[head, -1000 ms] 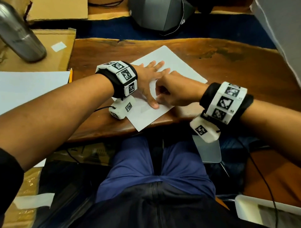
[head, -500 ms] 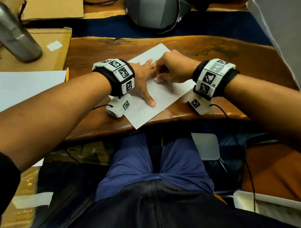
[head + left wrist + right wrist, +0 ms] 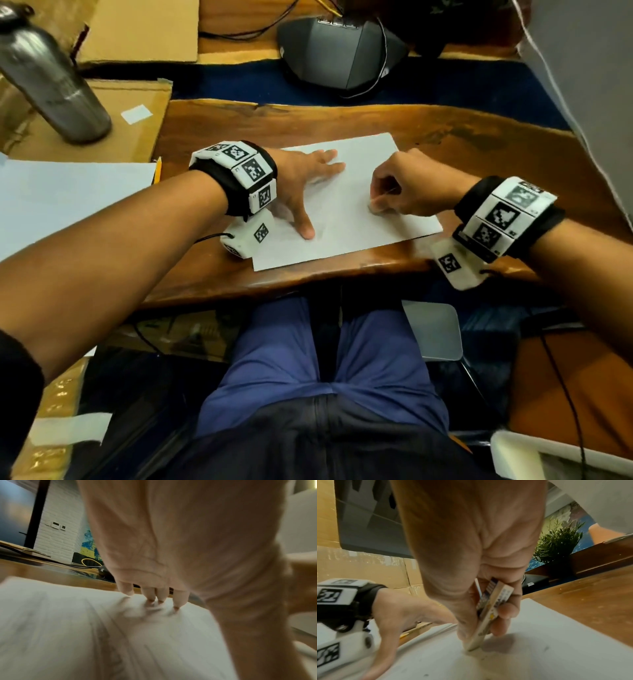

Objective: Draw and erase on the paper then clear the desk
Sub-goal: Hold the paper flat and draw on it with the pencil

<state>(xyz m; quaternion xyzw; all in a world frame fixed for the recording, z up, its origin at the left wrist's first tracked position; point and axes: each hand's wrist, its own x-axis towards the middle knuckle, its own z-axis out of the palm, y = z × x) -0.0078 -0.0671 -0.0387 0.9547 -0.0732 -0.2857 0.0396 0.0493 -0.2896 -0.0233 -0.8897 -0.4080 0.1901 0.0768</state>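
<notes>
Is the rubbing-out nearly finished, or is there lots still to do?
Drawing looks done: faint pencil lines show on the white paper sheet. Erasing is underway: the right hand pinches a sleeved eraser against it while the left hand presses it flat. Clearing the wooden desk remains.

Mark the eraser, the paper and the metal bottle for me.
eraser (image 3: 489, 609): right wrist view, printed sleeve.
paper (image 3: 359, 236): head view, bare near part.
metal bottle (image 3: 51, 82): head view, middle of body.

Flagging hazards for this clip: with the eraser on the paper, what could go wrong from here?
The left hand pins only the paper's left part; the right hand's eraser rubs the freer side, so the sheet might buckle or tear. Its near corner overhangs the desk edge and could crease.
</notes>
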